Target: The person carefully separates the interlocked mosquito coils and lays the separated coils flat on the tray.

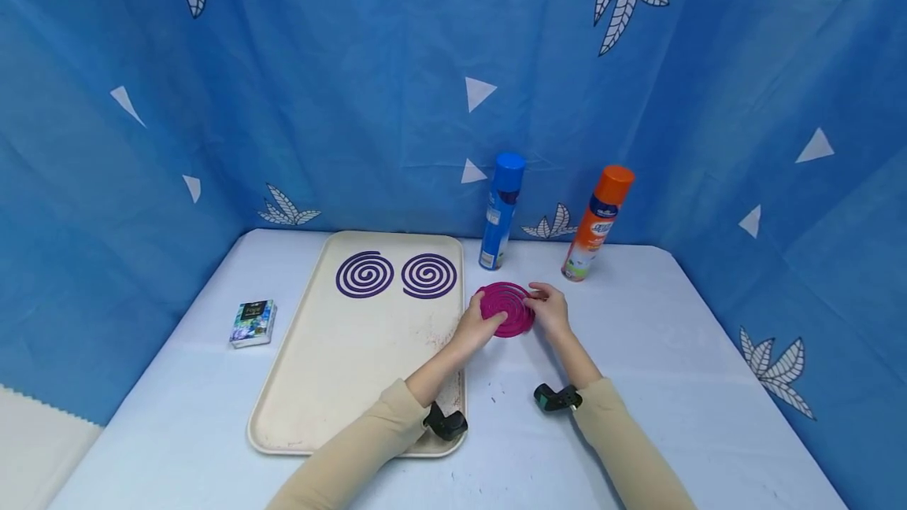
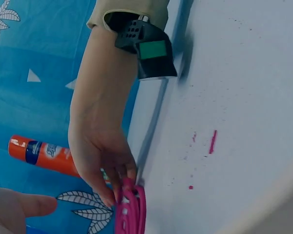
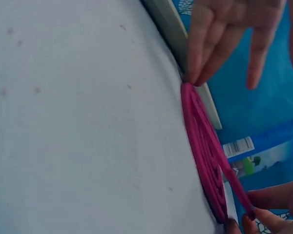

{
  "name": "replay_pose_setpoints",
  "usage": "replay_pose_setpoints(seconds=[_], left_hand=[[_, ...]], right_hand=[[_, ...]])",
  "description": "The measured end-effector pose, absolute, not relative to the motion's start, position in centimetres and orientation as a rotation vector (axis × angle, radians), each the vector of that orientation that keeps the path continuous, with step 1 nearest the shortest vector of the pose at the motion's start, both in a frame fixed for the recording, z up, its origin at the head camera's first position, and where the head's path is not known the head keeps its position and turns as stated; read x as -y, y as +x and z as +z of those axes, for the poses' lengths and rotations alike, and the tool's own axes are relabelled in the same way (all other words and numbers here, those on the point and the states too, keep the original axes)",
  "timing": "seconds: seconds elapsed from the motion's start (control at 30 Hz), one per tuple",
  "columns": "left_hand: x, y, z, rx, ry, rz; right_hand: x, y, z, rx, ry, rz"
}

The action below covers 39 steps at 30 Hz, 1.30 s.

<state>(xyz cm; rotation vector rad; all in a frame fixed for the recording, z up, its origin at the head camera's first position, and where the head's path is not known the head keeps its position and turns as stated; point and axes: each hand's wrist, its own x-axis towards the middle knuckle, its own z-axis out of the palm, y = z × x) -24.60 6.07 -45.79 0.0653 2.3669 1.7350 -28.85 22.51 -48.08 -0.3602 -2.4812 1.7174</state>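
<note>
L hand [image 1: 478,325] comes in from bottom L of ctr, forearm slanting up-right; fingers mostly straight & spread, tips touching the left edge of a flat, round magenta spiral coil [image 1: 513,312], thumb apart above it. R hand [image 1: 551,309], forearm slanting up-left from bottom R, pinches the coil's outer strand btw thumb & fingertips. Coil's just R of ctr, beside a cream rectangular tray [image 1: 340,368].

No word can be read with certainty. The orange can [image 1: 597,227] has blurred white lettering on its label; the blue can [image 1: 499,215] shows a barcode [image 3: 239,147]; the pack [image 1: 253,325] bears pale, illegible print.
</note>
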Motion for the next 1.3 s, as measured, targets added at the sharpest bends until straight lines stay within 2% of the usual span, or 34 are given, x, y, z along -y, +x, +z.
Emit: replay_pose_setpoints(seconds=[0.3, 0.53, 0.8, 1.3], left_hand=[[-5.5, -24.7, -46.3, -2.354, 0.074, 1.772], [-5.3, -24.7, -46.7, -2.401, 0.088, 1.805], [-3.2, -25.5, -46.5, -2.2, 0.003, 2.115], [4.3, -23.7, -42.7, -2.036, 0.183, 2.268]], right_hand=[[-24.0, -28.5, -47.9, 2.362, -0.57, 1.99], [-24.4, -27.9, -47.3, 2.407, -0.571, 2.083], [-24.7, -26.7, -44.8, 2.139, -0.516, 2.365], [-19.0, -22.6, -40.9, 2.018, -0.412, 2.448]])
